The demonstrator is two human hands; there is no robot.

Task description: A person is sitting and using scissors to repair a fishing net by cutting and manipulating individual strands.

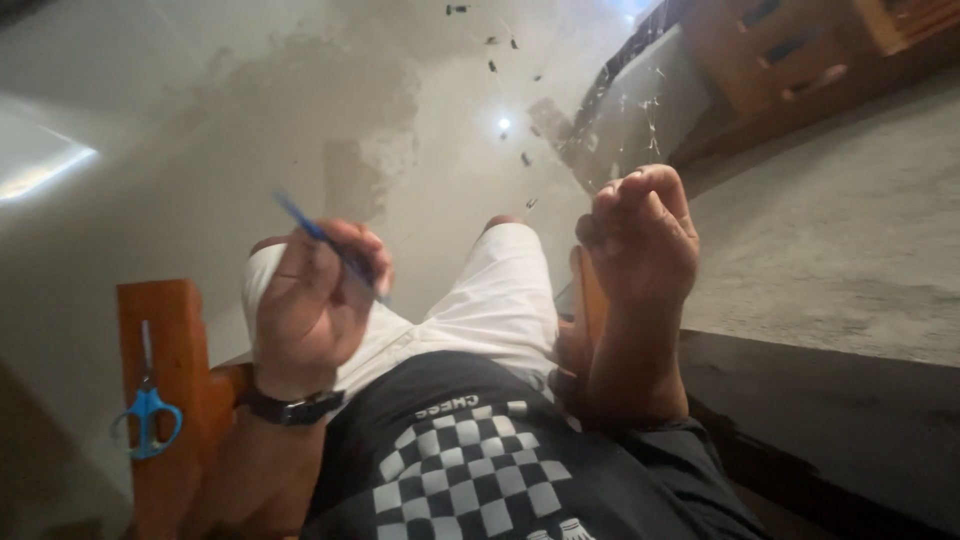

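a thin blue stick [325, 243] is pinched in the left hand [315, 300]; fine thread [640, 120] is pinched by the right hand [640, 235] and is best kept taut

Glossy varnished wood on the chair arm [165, 330] left of the pen-holding left hand [310, 305]. Blue plastic handles and dull metal blades on the scissors [147, 410] lying there. Matt white cloth shorts [490, 300] between both grips; rough grey concrete floor [840, 230] beyond.

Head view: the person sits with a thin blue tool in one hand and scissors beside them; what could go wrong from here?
1. The left hand pinches the thin blue tool over the white shorts; a slip might prick the thigh.
2. The blue-handled scissors lie on the narrow wooden armrest and could be knocked off.
3. The right hand is raised with fingertips together; what they pinch is unclear.
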